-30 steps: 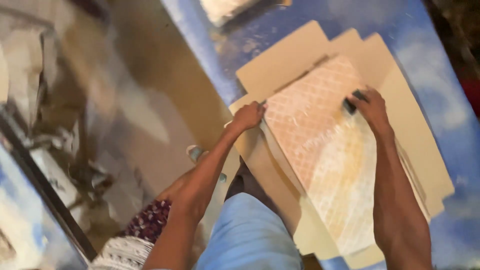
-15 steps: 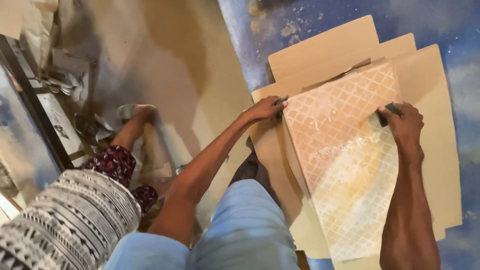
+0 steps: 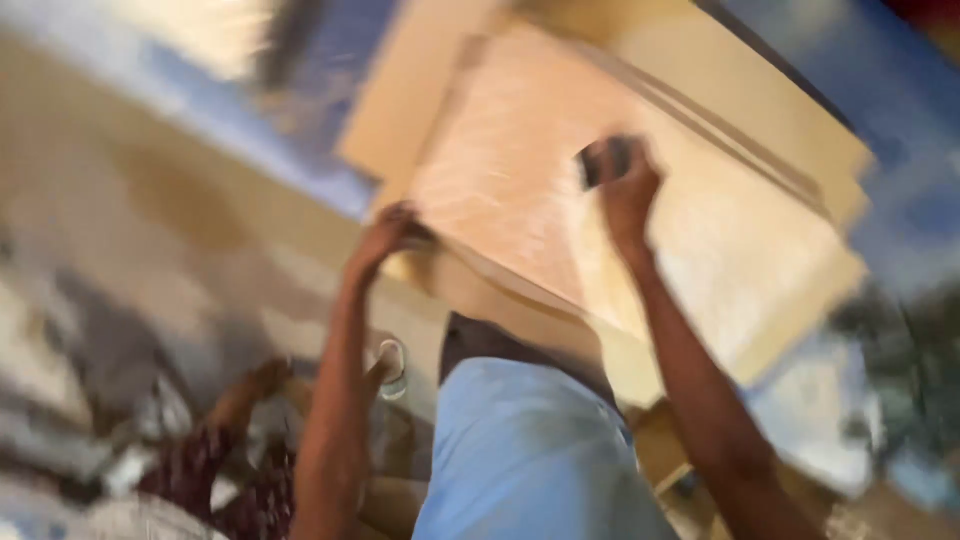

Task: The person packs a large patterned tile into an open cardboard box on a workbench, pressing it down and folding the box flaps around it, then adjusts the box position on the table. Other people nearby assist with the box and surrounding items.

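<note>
Frame heavily motion-blurred. Left hand [image 3: 385,232] grips near-left edge of patterned pale sheet [image 3: 520,190], fingers curled over edge. Right hand [image 3: 625,185] presses on sheet's upper face, closed around small dark object [image 3: 603,160]; kind unclear. Sheet lies topmost on stack of tan boards [image 3: 760,130], over blue mottled floor [image 3: 900,90]. Judged step: shifting or aligning top sheet; next move calls for firm two-handed hold. Second person's patterned sleeve [image 3: 235,480] lower left. No labels legible.

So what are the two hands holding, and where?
The left hand grips the patterned sheet at its left edge; the right hand presses a small dark object on top.
</note>
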